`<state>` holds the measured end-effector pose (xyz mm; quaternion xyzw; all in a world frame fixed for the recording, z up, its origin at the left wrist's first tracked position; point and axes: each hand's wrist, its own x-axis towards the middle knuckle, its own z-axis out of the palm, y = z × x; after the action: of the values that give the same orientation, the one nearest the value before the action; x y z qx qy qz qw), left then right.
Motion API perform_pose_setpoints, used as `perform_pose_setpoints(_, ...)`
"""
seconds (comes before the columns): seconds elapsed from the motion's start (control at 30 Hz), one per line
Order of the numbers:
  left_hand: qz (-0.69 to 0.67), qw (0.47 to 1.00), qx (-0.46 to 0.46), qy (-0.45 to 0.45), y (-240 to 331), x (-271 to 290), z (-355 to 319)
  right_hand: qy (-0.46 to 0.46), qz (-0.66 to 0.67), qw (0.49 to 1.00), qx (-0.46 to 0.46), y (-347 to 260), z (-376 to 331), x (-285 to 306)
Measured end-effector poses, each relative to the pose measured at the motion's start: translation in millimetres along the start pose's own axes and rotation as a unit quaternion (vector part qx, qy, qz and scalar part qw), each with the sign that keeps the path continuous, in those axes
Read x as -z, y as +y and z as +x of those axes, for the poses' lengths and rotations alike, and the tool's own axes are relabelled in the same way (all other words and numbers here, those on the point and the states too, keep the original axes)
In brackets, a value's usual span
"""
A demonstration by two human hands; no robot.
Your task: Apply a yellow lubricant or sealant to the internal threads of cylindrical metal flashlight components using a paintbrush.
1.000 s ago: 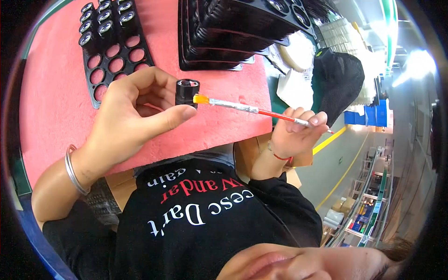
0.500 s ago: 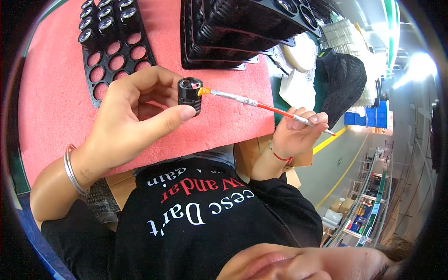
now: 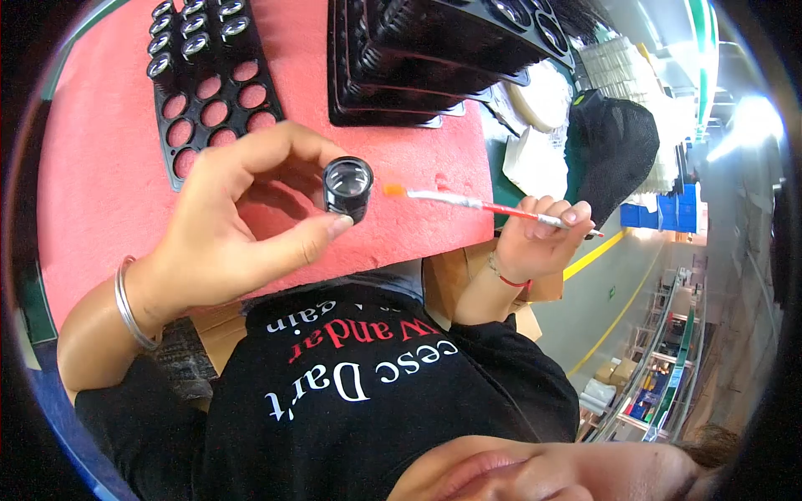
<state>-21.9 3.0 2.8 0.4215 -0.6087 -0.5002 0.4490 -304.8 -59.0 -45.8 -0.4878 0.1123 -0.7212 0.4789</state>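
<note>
Between the thumb and fingers of my left hand (image 3: 242, 209) is a short black lens barrel (image 3: 347, 188), its glass end tilted up toward me. My right hand (image 3: 543, 238) grips a thin red and silver paintbrush (image 3: 455, 199) near its back end. The brush's orange bristles, a little blurred, point at the barrel with a small gap between them. Beyond my left hand lies a black tray (image 3: 213, 108) with round holes. Several similar lens barrels (image 3: 195, 42) stand in its far rows, while the nearer holes show the pink mat through them.
A pink foam mat (image 3: 100, 167) covers the work surface. Stacked black trays (image 3: 418, 67) stand at the far middle, with some lens parts on top. To the right are white pieces (image 3: 539, 159) and a black mesh item (image 3: 622, 150). Blue bins (image 3: 668, 209) sit farther off.
My right hand has drawn the brush to the right, so its bristles no longer touch the barrel. The barrel has turned in my left hand, showing more of its glass end.
</note>
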Motion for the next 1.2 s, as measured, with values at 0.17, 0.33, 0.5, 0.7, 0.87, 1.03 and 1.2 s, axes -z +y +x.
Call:
perform_pose_setpoints(0.17, 0.271, 0.945, -0.097, 0.155, 9, 29, 14, -0.018, 0.044, 0.999, -0.01, -1, 0, 5)
perform_pose_setpoints(0.33, 0.472, 0.848, -0.066, 0.231, 4, 48, 27, -0.01, 0.053, 0.999, -0.01, -1, 0, 7)
perform_pose_setpoints(0.5, 0.49, 0.84, 0.031, 0.233, -5, 52, 24, -0.017, 0.044, 0.999, -0.006, 0, -2, 8)
perform_pose_setpoints(0.7, 0.532, 0.813, 0.061, 0.229, -3, 49, 29, -0.011, 0.039, 0.999, 0.001, 0, -2, 8)
perform_pose_setpoints(0.87, 0.502, 0.822, 0.128, 0.236, 3, 45, 34, -0.012, 0.034, 0.999, 0.005, 0, -3, 7)
perform_pose_setpoints(1.03, 0.511, 0.815, 0.143, 0.232, 7, 46, 34, -0.011, 0.03, 0.999, 0.007, 2, -2, 3)
perform_pose_setpoints(1.2, 0.526, 0.809, 0.107, 0.241, 27, 41, 31, -0.015, 0.04, 0.999, 0.001, -3, -1, 3)
